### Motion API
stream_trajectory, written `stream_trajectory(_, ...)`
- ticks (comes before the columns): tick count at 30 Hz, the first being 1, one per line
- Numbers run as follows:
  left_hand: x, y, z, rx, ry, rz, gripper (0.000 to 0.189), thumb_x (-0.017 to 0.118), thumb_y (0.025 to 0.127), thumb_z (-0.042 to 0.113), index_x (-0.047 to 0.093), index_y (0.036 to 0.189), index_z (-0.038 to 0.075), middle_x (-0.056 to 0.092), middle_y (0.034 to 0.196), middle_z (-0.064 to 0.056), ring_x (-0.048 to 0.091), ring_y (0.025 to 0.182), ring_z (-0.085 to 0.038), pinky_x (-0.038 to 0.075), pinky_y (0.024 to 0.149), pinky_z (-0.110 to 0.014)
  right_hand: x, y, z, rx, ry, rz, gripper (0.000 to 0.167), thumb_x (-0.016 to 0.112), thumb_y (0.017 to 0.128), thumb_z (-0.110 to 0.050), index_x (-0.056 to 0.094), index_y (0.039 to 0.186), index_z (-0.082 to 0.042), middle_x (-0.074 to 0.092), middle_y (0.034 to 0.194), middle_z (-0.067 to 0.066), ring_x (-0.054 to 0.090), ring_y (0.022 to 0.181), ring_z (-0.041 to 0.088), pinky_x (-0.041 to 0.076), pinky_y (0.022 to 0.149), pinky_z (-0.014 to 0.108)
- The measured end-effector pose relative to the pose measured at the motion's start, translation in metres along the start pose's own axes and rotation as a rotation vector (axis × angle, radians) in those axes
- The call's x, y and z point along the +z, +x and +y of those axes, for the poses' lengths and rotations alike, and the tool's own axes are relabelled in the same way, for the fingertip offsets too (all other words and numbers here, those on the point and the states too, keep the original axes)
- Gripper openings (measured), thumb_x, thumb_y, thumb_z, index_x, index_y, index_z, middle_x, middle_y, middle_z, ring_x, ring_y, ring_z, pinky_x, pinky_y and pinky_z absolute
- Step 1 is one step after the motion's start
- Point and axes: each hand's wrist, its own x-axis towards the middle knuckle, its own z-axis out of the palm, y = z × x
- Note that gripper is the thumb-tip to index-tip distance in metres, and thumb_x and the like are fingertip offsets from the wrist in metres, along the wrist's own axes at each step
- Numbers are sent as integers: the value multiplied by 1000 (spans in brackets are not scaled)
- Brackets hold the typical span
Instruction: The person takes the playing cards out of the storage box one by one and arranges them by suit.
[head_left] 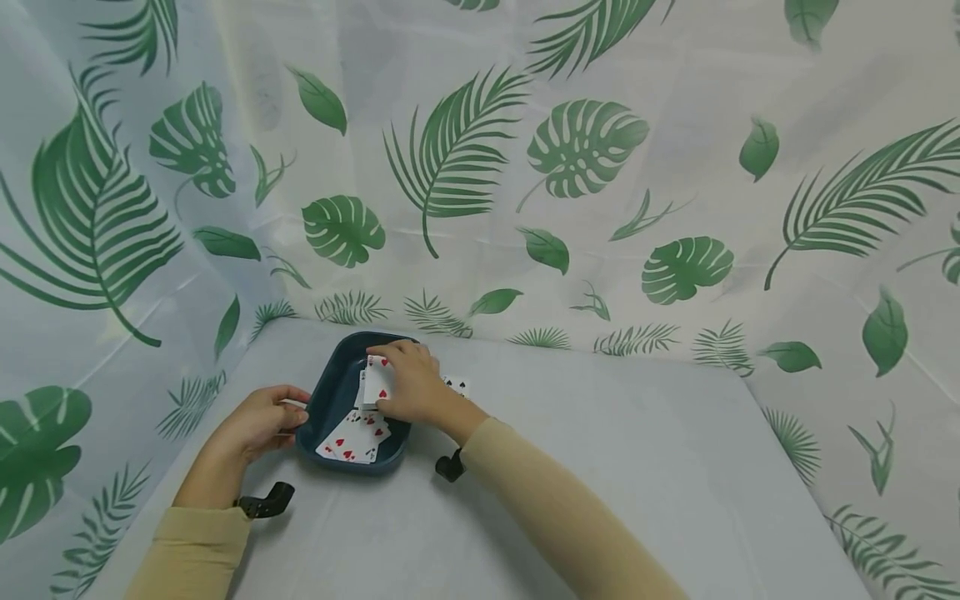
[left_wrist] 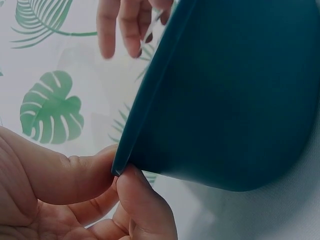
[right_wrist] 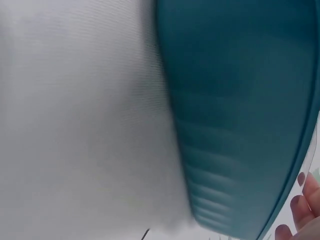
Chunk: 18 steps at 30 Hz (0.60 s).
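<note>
A dark blue tray [head_left: 347, 470] with rounded corners stands on the table. My left hand [head_left: 258, 421] pinches its left rim between thumb and finger, seen close up in the left wrist view on the tray [left_wrist: 225, 105]. My right hand [head_left: 416, 379] holds a few playing cards [head_left: 378, 382] over the tray, the front one showing red hearts. Below them, several loose playing cards [head_left: 348, 440] lie face up and overlapping in the tray. In the right wrist view, fingertips [right_wrist: 301, 212] of the right hand show past the tray's rim.
Beside the tray's right side, a card with black spades [head_left: 458, 386] is partly hidden by my right hand. White cloth [head_left: 600, 467] covers the table. Leaf-printed sheets [head_left: 465, 283] rise along its back and sides.
</note>
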Motion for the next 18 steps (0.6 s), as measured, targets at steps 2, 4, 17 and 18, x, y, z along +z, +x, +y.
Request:
stream_trajectory(2,1,0,0,-2,2,0,42,61,101,0,52,141,-7,62,96,-7,60,78,-19,58,67,-32,-3,-5,3,7,23,14,85,88,85,-30,48,160,-35,49,159,4,42,145,30,40,115,56)
stream_trajectory(4,2,-1,0,-7,2,2,42,62,101,0,53,141,-6,63,96,-7,60,78,-19,58,67,-32,-6,-10,7,13,45,26,85,88,85,-28,48,159,-34,50,158,5,42,146,31,39,115,57)
stream_trajectory(17,2,-2,0,-5,-3,2,42,61,101,0,53,141,-6,63,96,-6,61,79,-19,59,68,-33,-16,-37,46,21,143,92,83,87,83,-26,51,158,-32,49,158,7,39,147,33,34,117,60)
stream_trajectory(18,1,-2,0,-4,-3,0,42,61,101,0,52,141,-6,63,95,-6,61,79,-19,59,68,-33,-16,-39,49,25,149,93,83,86,83,-26,51,158,-31,48,159,8,38,148,34,34,117,61)
